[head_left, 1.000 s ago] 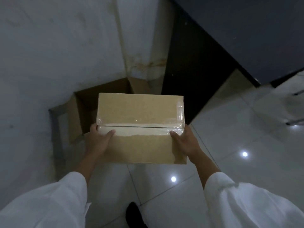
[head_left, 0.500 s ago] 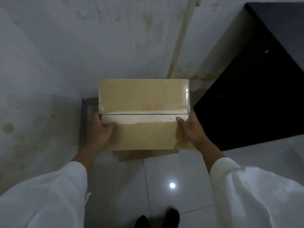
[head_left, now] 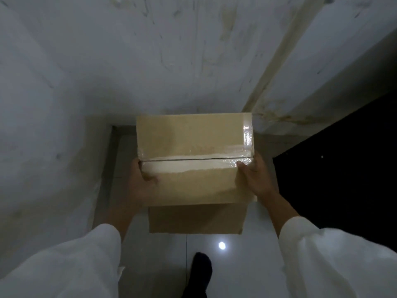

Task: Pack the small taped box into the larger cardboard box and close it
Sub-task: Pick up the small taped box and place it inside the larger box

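I hold the small taped box (head_left: 193,147), brown cardboard with clear tape along its top seam, level in front of me. My left hand (head_left: 141,181) grips its left side with the thumb on top, and my right hand (head_left: 256,179) grips its right side the same way. Directly beneath it on the floor stands the larger cardboard box (head_left: 196,219); only its near flap or wall shows below the small box, the rest is hidden.
A stained white wall (head_left: 150,61) rises just behind the boxes. A dark cabinet (head_left: 343,179) stands to the right. Glossy floor tiles (head_left: 247,265) lie below, with my dark shoe (head_left: 200,269) near the bottom edge.
I have stepped closer to the wall, carrying the small taped box over the larger box, which was open and visible behind it and is now mostly covered.
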